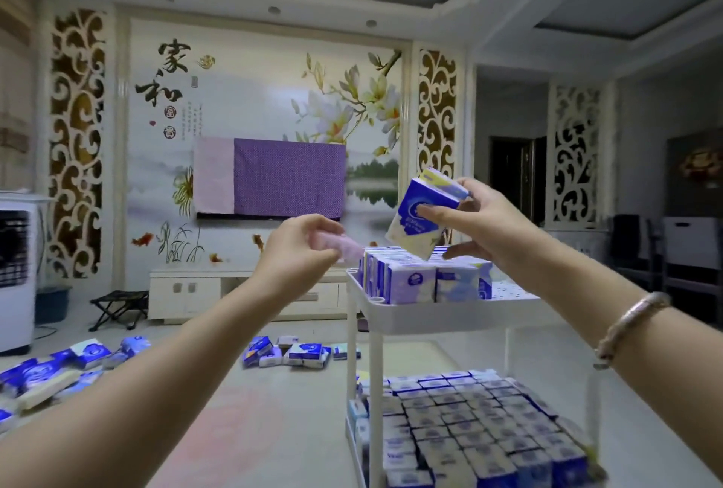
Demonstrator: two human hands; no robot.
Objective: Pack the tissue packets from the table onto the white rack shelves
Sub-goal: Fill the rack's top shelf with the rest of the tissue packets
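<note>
1. Above the top shelf (pixel 450 313) of the white rack (pixel 374 362), in the head view, we saw the right hand (pixel 475 225) holding a blue and white tissue packet (pixel 424 213) tilted in the air, thumb on its front face and the fingers (pixel 465 249) wrapped behind and under it.
2. We saw the left hand (pixel 303 249) raised just left of the rack, its fingers curled loosely around something pale pink and blurred (pixel 344 249); we could not tell what it was or how firmly it was pinched.
3. On the top shelf we saw a partial block of packets (pixel 422 278) standing upright at the left and rear, with bare perforated shelf (pixel 508 290) to the right of them.
4. Lower down we saw the second shelf (pixel 481 433) packed edge to edge with rows of packets.
5. To the left, on a pale surface that we took for the desk (pixel 254 429), we saw loose packets lying in two groups: one heap at the far left (pixel 51 374) and a smaller cluster nearer the rack (pixel 289 354).
6. We saw a bracelet (pixel 626 325) on the right wrist.
</note>
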